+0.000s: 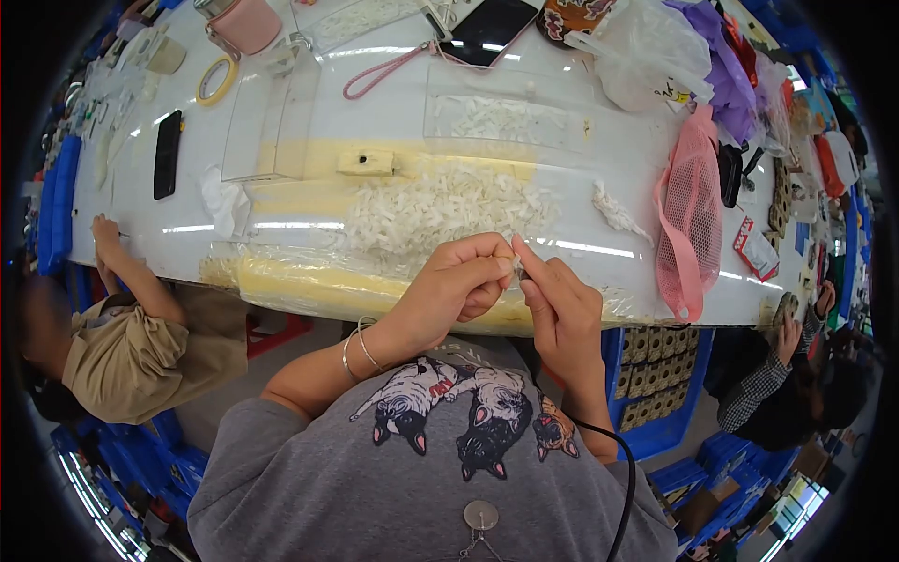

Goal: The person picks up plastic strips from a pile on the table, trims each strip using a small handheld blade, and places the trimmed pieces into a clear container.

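Observation:
My left hand (459, 284) is closed, its thumb and index finger pinched on a tiny white piece (517, 263) near the table's front edge. Facing it, my right hand (565, 304) is also closed, with thumb and index fingertips at the same piece. The piece is mostly hidden by the fingertips. Just beyond both hands lies a wide heap of small white pieces (440, 208). A pale block with a dark hole (367, 163) rests behind the heap. Clear shallow trays (506, 120) stand farther back, one with more white pieces inside.
Around the table are a black phone (167, 155), a tape roll (216, 81), crumpled tissue (225, 201), a pink mesh bag (691, 211), a plastic bag (646, 58) and a larger phone (487, 30). One person (131, 347) sits left, another (782, 384) right.

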A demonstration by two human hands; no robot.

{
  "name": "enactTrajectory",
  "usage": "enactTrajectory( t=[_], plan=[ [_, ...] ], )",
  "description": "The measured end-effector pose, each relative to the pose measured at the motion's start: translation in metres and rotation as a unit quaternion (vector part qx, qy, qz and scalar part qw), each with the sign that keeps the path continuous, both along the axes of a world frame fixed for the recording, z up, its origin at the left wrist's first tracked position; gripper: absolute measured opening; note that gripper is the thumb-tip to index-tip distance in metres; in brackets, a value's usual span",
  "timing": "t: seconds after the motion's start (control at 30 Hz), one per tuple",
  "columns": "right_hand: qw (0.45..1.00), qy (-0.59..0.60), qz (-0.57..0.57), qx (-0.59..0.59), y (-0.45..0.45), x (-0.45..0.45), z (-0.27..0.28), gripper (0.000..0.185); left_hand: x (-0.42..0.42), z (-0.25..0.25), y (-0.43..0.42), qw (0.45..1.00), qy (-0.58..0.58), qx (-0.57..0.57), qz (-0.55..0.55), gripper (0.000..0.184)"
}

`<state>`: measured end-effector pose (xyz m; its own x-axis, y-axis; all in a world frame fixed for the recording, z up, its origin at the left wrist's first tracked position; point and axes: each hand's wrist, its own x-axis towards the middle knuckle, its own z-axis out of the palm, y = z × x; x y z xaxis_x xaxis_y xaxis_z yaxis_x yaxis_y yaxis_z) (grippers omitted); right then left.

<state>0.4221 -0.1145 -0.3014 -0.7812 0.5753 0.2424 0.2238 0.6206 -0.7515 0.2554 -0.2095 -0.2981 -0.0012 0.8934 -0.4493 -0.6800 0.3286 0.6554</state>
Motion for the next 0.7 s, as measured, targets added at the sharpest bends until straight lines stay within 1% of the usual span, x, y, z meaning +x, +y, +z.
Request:
enactTrajectory(
  t=[0.07, 0.17, 0.27, 0.37, 0.47, 0.57, 0.67, 0.7],
  plan=[
    [1.0, -0.002, -0.012, 0.008, 0.0, -0.002, 0.0, 0.046, -0.001, 0.0, 0.0, 1.0, 0.0, -0.005, 0.0, 0.016],
    [0.999, 0.038, -0.002, -0.005, -0.003, -0.004, -0.006, 0.046, 0.0, 0.002, 0.0, 1.0, -0.012, -0.01, 0.009, 0.017],
    [0.999, 0.009, -0.032, 0.008, 0.0, -0.003, -0.005, 0.043, 0.0, 0.0, 0.0, 1.0, -0.013, -0.013, -0.001, 0.017],
    [0.989, 0.072, -0.107, -0.066, 0.001, -0.005, -0.01, 0.038, 0.003, 0.0, 0.0, 1.0, -0.014, 0.009, -0.006, 0.016],
    [0.964, 0.098, -0.095, -0.228, -0.001, 0.002, -0.005, 0.029, 0.003, -0.001, 0.0, 1.0, -0.009, 0.012, -0.007, 0.016],
    [0.948, 0.119, -0.075, -0.286, -0.007, -0.003, -0.006, 0.019, 0.005, 0.0, 0.001, 1.0, -0.023, 0.007, -0.014, 0.015],
    [0.907, 0.155, -0.108, -0.377, -0.009, -0.005, -0.012, 0.013, 0.009, -0.006, 0.002, 0.998, -0.041, 0.0, -0.039, 0.016],
    [0.918, 0.146, -0.129, -0.346, -0.006, -0.003, -0.015, 0.013, 0.01, -0.011, 0.002, 0.996, -0.076, 0.015, -0.044, 0.016]
  ],
)
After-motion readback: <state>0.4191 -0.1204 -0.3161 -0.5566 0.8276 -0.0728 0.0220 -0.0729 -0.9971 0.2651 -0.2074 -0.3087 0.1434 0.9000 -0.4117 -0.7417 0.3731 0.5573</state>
